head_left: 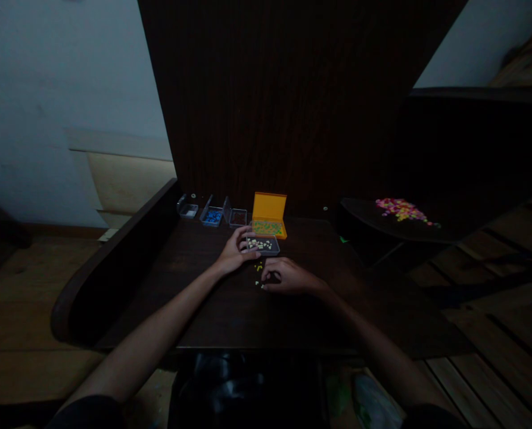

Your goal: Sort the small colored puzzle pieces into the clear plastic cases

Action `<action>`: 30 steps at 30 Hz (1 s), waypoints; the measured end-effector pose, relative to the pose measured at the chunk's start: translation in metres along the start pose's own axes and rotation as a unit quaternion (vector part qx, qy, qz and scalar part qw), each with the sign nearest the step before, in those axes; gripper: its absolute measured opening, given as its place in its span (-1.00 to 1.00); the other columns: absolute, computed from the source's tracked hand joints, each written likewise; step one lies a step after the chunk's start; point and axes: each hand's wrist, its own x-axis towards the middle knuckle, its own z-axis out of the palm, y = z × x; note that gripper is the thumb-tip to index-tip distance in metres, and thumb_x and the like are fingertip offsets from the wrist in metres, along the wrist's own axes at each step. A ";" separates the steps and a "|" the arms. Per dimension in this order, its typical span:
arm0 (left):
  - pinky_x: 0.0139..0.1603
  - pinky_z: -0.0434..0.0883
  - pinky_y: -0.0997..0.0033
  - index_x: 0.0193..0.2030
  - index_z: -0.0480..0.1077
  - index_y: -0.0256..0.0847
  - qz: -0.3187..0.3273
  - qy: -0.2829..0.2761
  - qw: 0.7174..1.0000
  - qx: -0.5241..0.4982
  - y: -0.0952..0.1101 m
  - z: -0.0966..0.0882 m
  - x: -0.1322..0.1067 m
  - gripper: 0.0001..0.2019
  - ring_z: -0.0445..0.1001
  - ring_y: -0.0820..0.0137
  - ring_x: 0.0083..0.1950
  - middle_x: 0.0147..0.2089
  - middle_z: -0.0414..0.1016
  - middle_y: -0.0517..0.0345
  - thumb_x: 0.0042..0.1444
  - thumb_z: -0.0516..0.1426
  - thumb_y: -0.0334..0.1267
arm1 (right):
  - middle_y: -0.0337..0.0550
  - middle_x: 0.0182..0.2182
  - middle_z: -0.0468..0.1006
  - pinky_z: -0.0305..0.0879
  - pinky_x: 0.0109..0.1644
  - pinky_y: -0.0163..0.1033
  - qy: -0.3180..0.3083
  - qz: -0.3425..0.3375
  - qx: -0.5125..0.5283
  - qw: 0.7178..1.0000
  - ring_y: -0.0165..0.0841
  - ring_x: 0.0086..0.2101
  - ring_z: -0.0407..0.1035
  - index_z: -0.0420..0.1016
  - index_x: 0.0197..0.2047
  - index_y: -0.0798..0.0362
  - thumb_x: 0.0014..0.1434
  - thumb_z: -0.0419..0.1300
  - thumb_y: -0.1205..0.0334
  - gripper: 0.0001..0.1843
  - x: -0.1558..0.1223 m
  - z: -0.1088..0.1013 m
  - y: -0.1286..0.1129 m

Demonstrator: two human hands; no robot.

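My left hand (236, 252) rests on the dark wooden table (203, 298), its fingers curled round the left side of a small clear box (263, 244) that holds pale beads. My right hand (287, 277) lies just in front of that box, fingers pinched together over a few loose yellow-green beads (258, 269) on the table. What the fingertips grip is too small to make out. Behind the clear box stands an open orange box (269, 215) filled with green and yellow beads.
Along the table's back edge sit a clear box with blue beads (212, 216), a clear box (188, 209) at the far left and a box of brown beads (238, 217). A heap of mixed coloured beads (400, 210) lies on a dark surface to the right. The room is dim.
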 end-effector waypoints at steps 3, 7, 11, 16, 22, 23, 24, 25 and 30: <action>0.19 0.35 -0.01 0.10 0.23 -0.12 -0.003 0.003 1.000 0.000 -0.001 0.000 0.001 -0.21 0.43 0.29 0.05 0.11 0.32 0.05 -0.34 0.41 -0.45 | -0.20 -0.36 0.51 0.22 -0.28 -0.35 -0.005 0.008 -0.009 1.000 -0.42 -0.37 0.36 0.57 -0.32 0.09 0.06 0.30 0.32 -0.94 0.000 0.002 0.000; 0.18 0.36 -0.01 0.09 0.22 -0.12 -0.009 0.005 1.000 -0.010 -0.001 0.001 0.001 -0.20 0.44 0.30 0.04 0.10 0.32 0.06 -0.34 0.41 -0.46 | -0.21 -0.36 0.52 0.21 -0.30 -0.36 -0.002 0.016 -0.014 1.000 -0.43 -0.38 0.36 0.57 -0.33 0.08 0.06 0.28 0.34 -0.94 0.002 0.005 -0.001; 0.19 0.35 -0.01 0.10 0.22 -0.12 -0.004 0.001 1.000 -0.013 -0.002 0.000 0.001 -0.20 0.43 0.29 0.05 0.09 0.33 0.07 -0.34 0.41 -0.45 | -0.22 -0.36 0.51 0.21 -0.29 -0.35 0.013 0.015 -0.024 1.000 -0.43 -0.37 0.36 0.56 -0.30 0.08 0.05 0.30 0.33 -0.91 0.004 0.006 -0.003; 0.18 0.35 0.00 0.09 0.22 -0.11 -0.003 -0.001 1.000 -0.008 -0.002 -0.001 0.001 -0.21 0.44 0.30 0.03 0.09 0.32 0.08 -0.34 0.41 -0.45 | -0.20 -0.32 0.52 0.22 -0.26 -0.34 0.009 0.014 -0.029 0.999 -0.41 -0.34 0.38 0.57 -0.23 0.06 0.07 0.31 0.28 -0.85 0.007 0.007 -0.002; 0.18 0.36 -0.01 0.09 0.23 -0.12 -0.007 0.001 1.000 -0.014 0.000 0.001 0.001 -0.21 0.44 0.32 0.02 0.08 0.32 0.08 -0.33 0.41 -0.47 | -0.18 -0.31 0.52 0.22 -0.24 -0.33 -0.006 -0.002 -0.038 0.999 -0.39 -0.31 0.40 0.57 -0.24 0.06 0.15 0.23 0.29 -0.89 0.008 0.012 0.000; 0.19 0.36 -0.01 0.10 0.23 -0.12 -0.008 0.001 1.000 -0.014 0.000 0.001 0.000 -0.21 0.44 0.32 0.02 0.09 0.32 0.08 -0.33 0.41 -0.47 | -0.18 -0.31 0.52 0.21 -0.25 -0.33 -0.007 0.002 -0.042 0.999 -0.39 -0.31 0.40 0.56 -0.24 0.06 0.15 0.22 0.29 -0.90 0.007 0.013 -0.001; 0.19 0.36 -0.01 0.10 0.23 -0.12 -0.008 0.001 1.000 -0.014 0.000 0.001 0.000 -0.22 0.45 0.32 0.02 0.09 0.32 0.07 -0.33 0.41 -0.47 | -0.18 -0.30 0.52 0.20 -0.25 -0.34 -0.007 0.007 -0.048 0.999 -0.39 -0.31 0.40 0.55 -0.25 0.06 0.15 0.21 0.29 -0.90 0.007 0.015 -0.001; 0.19 0.36 -0.02 0.10 0.23 -0.12 -0.008 0.000 1.000 -0.014 0.000 0.001 0.000 -0.22 0.45 0.32 0.02 0.09 0.32 0.07 -0.32 0.41 -0.48 | -0.19 -0.30 0.51 0.19 -0.27 -0.34 -0.008 0.014 -0.057 0.998 -0.39 -0.31 0.39 0.53 -0.24 0.06 0.15 0.21 0.30 -0.90 0.007 0.017 -0.003; 0.20 0.35 -0.02 0.09 0.23 -0.12 -0.007 -0.001 1.000 -0.017 -0.001 0.000 0.001 -0.21 0.44 0.32 0.03 0.09 0.32 0.08 -0.33 0.41 -0.48 | -0.22 -0.30 0.49 0.10 -0.35 -0.36 0.001 0.036 -0.089 0.995 -0.43 -0.36 0.34 0.46 -0.24 0.05 0.14 0.19 0.31 -0.91 0.002 0.018 -0.010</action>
